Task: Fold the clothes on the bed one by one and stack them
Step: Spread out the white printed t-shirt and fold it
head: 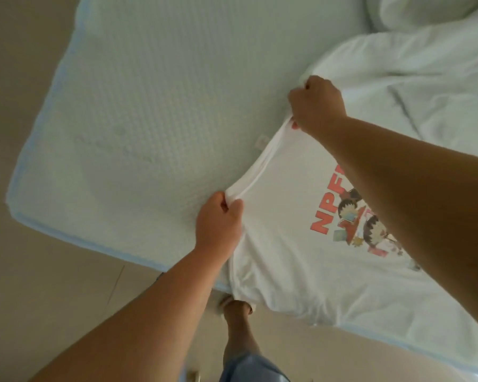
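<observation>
While both hands, left [218,221] and right [316,103], pinch 1 shirt [287,244] near the bed [122,106] edge (fingers curled tight), no stack shows yet.

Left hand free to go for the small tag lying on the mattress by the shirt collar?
Probably not right now. The left hand grips the white T-shirt at one shoulder, the right hand the other. The tag lies bare on the mattress, nothing covering it, so letting go would leave the way open.
</observation>
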`<act>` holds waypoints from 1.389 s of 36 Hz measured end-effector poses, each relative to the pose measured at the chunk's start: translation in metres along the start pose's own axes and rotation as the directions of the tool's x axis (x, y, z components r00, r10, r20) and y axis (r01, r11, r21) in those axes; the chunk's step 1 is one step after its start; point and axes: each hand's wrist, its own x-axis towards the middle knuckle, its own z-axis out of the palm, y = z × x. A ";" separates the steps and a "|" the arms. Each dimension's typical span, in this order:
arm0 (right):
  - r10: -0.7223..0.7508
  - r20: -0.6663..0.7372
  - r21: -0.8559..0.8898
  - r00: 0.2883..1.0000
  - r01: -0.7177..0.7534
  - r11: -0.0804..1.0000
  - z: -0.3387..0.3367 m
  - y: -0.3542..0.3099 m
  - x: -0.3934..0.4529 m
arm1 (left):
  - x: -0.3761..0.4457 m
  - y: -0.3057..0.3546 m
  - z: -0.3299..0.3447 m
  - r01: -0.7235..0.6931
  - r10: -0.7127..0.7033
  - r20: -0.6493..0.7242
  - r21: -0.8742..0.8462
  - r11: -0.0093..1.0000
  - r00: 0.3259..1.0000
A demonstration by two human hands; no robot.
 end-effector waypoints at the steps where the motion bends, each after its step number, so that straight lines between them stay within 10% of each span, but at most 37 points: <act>1: -0.027 0.003 0.004 1.000 0.027 1.000 0.001 -0.016 0.004 | 0.008 0.001 -0.016 -0.017 0.017 -0.048 -0.006 1.000 0.999; 11: -0.237 -0.038 0.011 0.971 0.238 0.971 0.023 -0.168 0.045 | 0.120 0.016 -0.165 -0.083 0.076 -0.367 -0.005 0.997 0.927; 17: -0.251 0.071 -0.035 0.965 0.254 0.967 0.047 -0.190 0.042 | 0.142 0.005 -0.191 0.048 -0.039 -0.259 0.030 0.998 0.965; 28: -0.226 0.122 -0.161 0.966 0.244 0.956 0.096 -0.086 -0.073 | 0.068 -0.066 -0.195 0.170 -0.189 0.128 0.150 0.974 0.974; 35: -0.277 0.143 -0.269 0.950 0.306 0.913 0.120 -0.027 -0.145 | 0.040 -0.100 -0.199 0.111 -0.089 -0.099 0.246 0.963 0.991; 42: -0.318 0.155 -0.251 0.935 0.348 0.903 0.134 0.026 -0.195 | 0.013 -0.120 -0.178 0.268 -0.269 0.010 -0.130 0.955 0.963; 50: -0.146 0.178 -0.069 0.973 0.161 0.985 0.141 0.122 -0.269 | -0.025 -0.140 -0.161 0.151 -0.140 -0.173 0.051 0.987 0.975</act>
